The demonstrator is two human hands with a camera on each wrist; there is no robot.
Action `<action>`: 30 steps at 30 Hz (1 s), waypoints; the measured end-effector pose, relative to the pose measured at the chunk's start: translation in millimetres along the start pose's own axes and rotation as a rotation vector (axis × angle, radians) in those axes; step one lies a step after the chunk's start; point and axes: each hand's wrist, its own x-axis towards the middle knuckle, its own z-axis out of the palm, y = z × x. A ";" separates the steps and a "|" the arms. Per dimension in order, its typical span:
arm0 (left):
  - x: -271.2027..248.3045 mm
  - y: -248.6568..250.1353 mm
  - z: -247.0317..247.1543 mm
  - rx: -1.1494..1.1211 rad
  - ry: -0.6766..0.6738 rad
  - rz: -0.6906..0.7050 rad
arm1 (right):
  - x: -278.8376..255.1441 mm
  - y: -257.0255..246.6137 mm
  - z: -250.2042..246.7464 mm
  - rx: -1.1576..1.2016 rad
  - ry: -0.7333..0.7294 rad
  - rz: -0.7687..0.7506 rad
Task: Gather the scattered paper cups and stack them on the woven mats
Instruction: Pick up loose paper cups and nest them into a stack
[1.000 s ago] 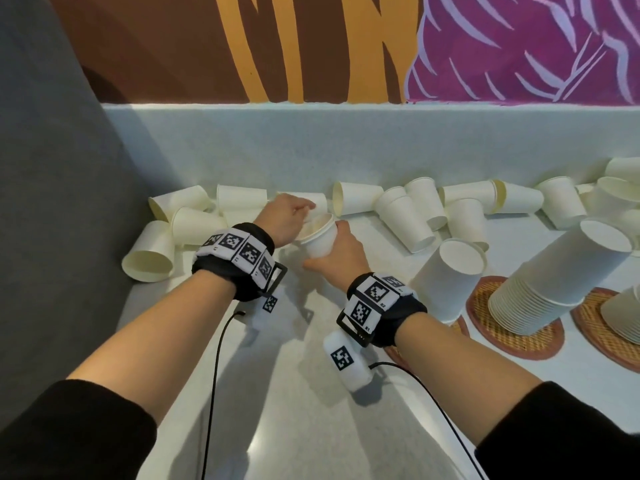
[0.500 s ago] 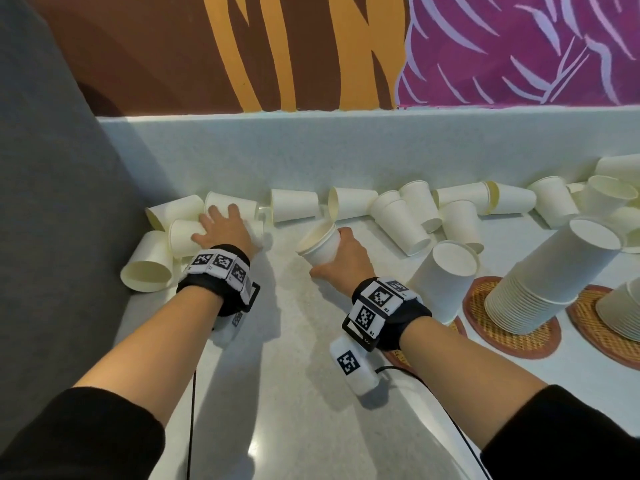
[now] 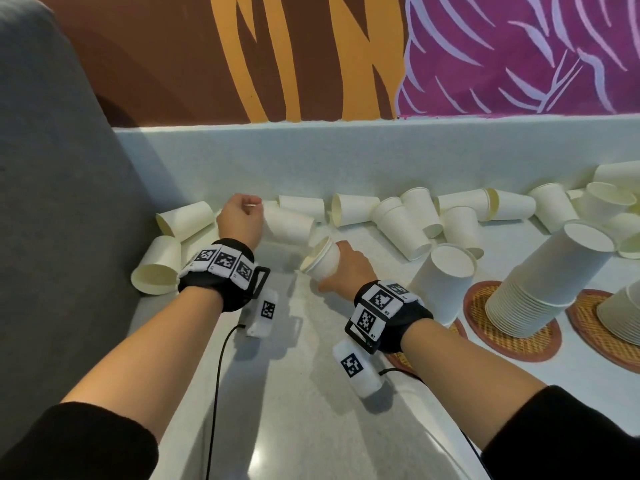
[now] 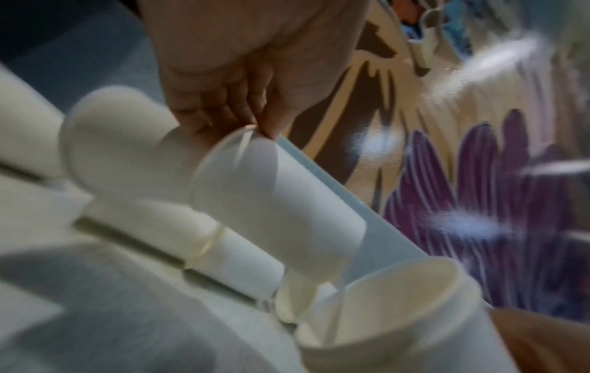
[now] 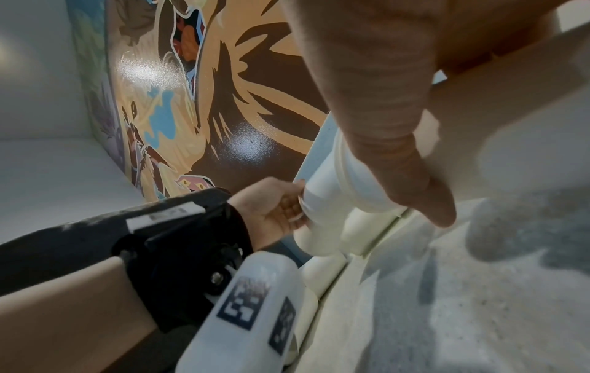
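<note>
In the head view the left hand point(image 3: 239, 221) is in the upper left part of the frame, among the loose paper cups point(image 3: 405, 226) that lie on their sides along the low white wall point(image 3: 346, 161). Its fingers pinch the rim of one lying cup point(image 3: 287, 226); the left wrist view shows this grip clearly, with the fingertips point(image 4: 204, 123) closed on the edge of the cup's mouth point(image 4: 274, 199).

The right hand point(image 3: 346, 268) is near the middle of the frame, just right of the left one. It grasps a small nested stack of cups point(image 3: 320, 259), tilted, with the mouth turned to the lower left (at least two rims can be seen there). The right wrist view shows the fingers wrapped around this stack.

To the right, three woven mats carry upside-down stacks: one cup stack point(image 3: 441, 282) at middle right on a mostly hidden mat, a tall leaning stack point(image 3: 547, 282) on the second mat point(image 3: 516, 341), and another stack point(image 3: 620, 313) at the right edge.
</note>
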 end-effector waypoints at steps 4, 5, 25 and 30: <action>-23.4 22.1 7.0 -0.005 -0.166 0.203 | -3.7 2.3 -6.0 0.067 0.026 0.012; -29.5 24.9 7.4 0.016 -0.199 0.231 | -5.5 3.2 -9.3 0.096 0.043 0.014; -88.0 39.7 -11.1 -0.179 -0.463 0.138 | -51.8 -2.3 -27.4 0.244 0.193 -0.150; -91.9 52.8 -10.5 -0.247 -0.430 0.104 | -70.1 -12.8 -43.4 0.170 0.247 -0.232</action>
